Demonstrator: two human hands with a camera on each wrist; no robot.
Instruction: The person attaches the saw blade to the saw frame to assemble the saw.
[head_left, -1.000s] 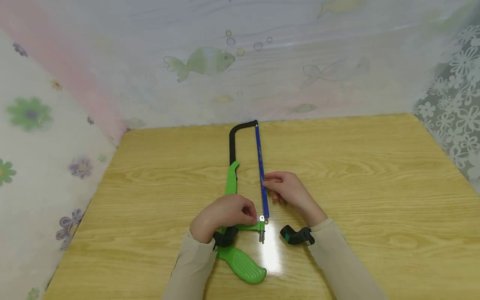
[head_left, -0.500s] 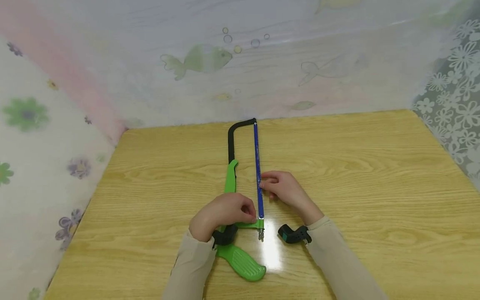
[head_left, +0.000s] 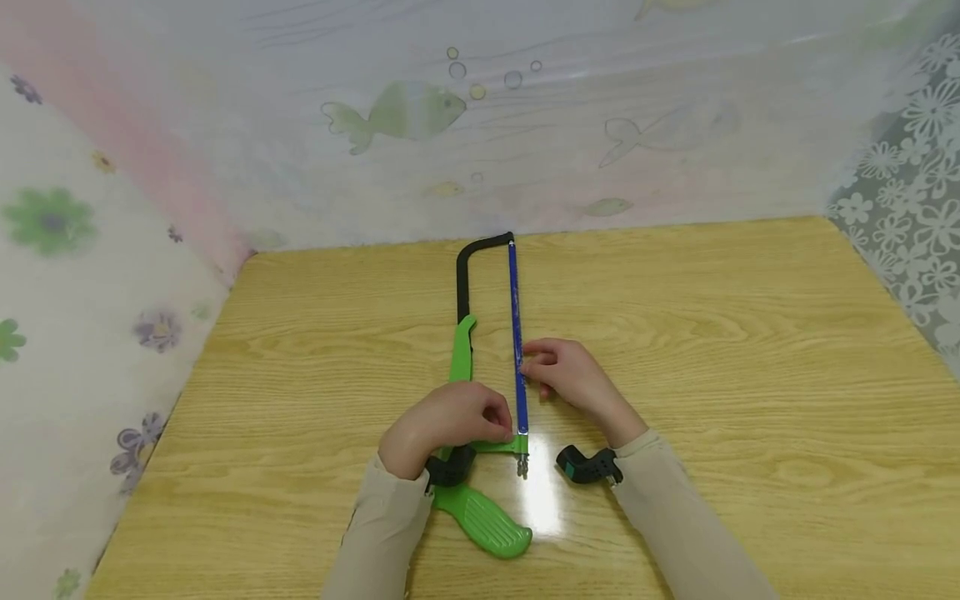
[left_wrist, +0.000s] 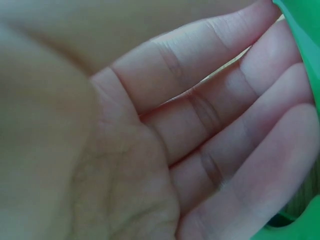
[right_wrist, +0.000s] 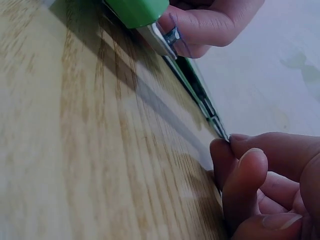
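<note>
A hacksaw with a green handle (head_left: 491, 525) and a black front bow (head_left: 462, 283) lies on the table in the head view. Along its right side runs the blue blade (head_left: 515, 308), its far end at the bow's tip. The blade's near end lines up with the metal blade holder (head_left: 522, 467) on the green lower arm. My left hand (head_left: 453, 417) pinches that arm beside the holder; in the left wrist view its fingers meet the green frame (left_wrist: 305, 40). My right hand (head_left: 573, 375) pinches the blade between thumb and fingertips, from the right.
The wooden table (head_left: 712, 333) reaches back to a wall (head_left: 540, 150) painted with fish. A flowered wall (head_left: 67, 333) borders the left side. Black wrist cameras (head_left: 585, 465) sit on both sleeves.
The blade's near end has shifted left from beside the metal holder to over it, in line with it. My right hand moved slightly left along with it; the left hand stays in place.
</note>
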